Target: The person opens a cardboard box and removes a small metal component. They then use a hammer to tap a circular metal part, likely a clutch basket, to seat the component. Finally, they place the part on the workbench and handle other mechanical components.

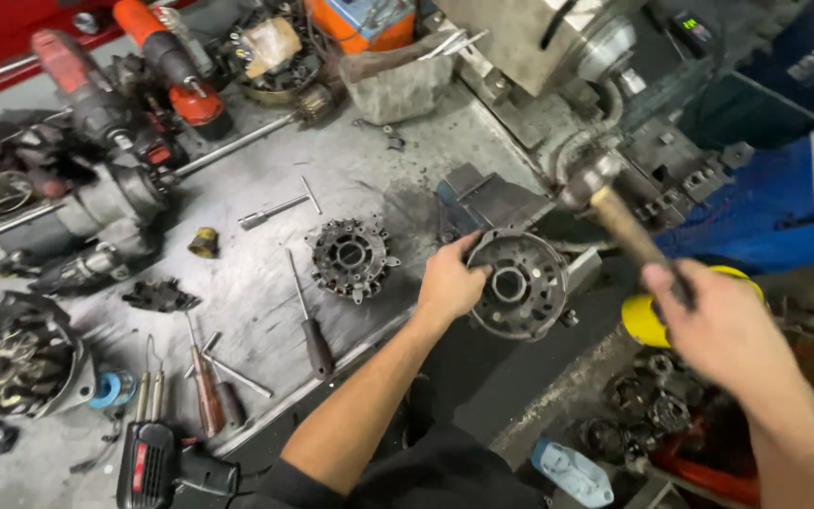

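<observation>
Left hand grips round housing steady at desk edge; right hand fisted around raised hammer.

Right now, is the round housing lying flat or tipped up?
Tipped up: the round housing stands on edge at the bench edge, open face showing, left hand steadying its rim.

Both forearms are bare from the elbow down, with no gloves, watch, rings or bands visible on either wrist. The left hand is sharp in view and looks smudged with workshop grime around the fingers, while the right hand is blurred, so its details cannot be made out. At the bottom edge, a dark, black-looking garment covers the torso.
</observation>
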